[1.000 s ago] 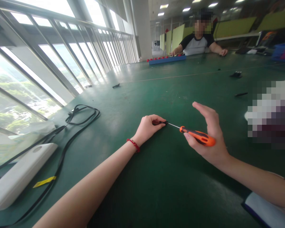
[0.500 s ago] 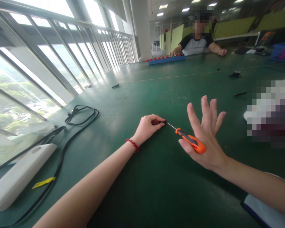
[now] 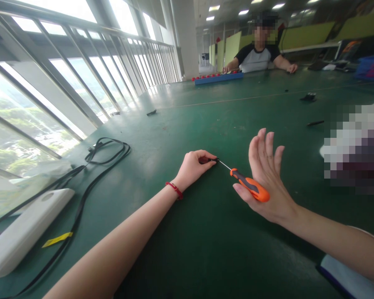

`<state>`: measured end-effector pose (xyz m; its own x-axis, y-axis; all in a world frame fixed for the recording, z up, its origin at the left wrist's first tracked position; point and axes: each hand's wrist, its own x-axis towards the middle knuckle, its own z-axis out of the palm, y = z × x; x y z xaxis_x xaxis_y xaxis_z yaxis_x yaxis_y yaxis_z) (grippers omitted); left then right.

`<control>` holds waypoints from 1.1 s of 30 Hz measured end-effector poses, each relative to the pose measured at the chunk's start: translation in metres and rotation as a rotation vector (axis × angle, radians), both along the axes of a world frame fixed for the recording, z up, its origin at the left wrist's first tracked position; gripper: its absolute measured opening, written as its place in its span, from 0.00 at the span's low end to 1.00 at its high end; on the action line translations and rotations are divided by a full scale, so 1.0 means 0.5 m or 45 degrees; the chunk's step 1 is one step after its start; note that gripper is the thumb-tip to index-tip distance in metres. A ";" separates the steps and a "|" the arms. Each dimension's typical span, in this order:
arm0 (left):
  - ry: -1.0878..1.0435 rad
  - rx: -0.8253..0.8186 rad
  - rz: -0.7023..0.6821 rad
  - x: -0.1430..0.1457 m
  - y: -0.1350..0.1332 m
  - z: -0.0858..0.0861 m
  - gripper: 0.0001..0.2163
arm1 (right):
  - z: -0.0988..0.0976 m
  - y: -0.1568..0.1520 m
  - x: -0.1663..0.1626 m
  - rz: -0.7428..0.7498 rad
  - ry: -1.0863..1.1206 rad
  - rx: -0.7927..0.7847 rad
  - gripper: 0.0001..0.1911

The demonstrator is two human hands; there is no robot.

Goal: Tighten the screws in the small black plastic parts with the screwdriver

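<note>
My left hand, with a red bracelet at its wrist, pinches a small black part between thumb and fingertips, low over the table. The tip of a screwdriver with an orange and grey handle meets that part at its right end. The butt of the handle lies against the palm of my right hand. That hand is open, its fingers stretched upward and its thumb just below the handle. Finer details of the black part are hidden by my left fingers.
On the left lie a white power strip and a looped black cable beside a metal railing. Small black pieces and a dark pen-like stick lie on the green table. Across it a person sits behind a blue tray.
My right hand's fingers have drawn closer together and tilted slightly, still straight, with the palm against the screwdriver handle. My left hand and the black part have stayed put.
</note>
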<state>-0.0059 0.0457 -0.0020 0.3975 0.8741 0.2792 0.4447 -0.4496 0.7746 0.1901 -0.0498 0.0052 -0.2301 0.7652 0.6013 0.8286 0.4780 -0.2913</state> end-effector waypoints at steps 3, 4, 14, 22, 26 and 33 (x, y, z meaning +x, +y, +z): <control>-0.001 -0.002 -0.003 0.000 0.000 0.000 0.08 | -0.003 0.001 0.002 0.021 0.005 -0.009 0.49; -0.003 -0.003 -0.003 0.000 0.000 0.000 0.08 | -0.003 0.002 0.003 0.023 0.007 -0.010 0.49; -0.016 -0.014 -0.003 0.001 -0.001 0.001 0.07 | 0.001 0.012 0.010 0.104 0.407 -0.219 0.23; 0.010 -0.014 -0.105 0.003 -0.003 0.005 0.07 | 0.017 0.008 0.016 0.223 0.796 -0.280 0.05; 0.027 -0.019 -0.109 0.004 -0.005 0.007 0.08 | 0.014 0.012 0.014 0.119 0.758 -0.042 0.07; 0.031 -0.024 -0.115 0.005 -0.007 0.008 0.08 | 0.012 0.010 0.016 0.130 0.721 -0.125 0.06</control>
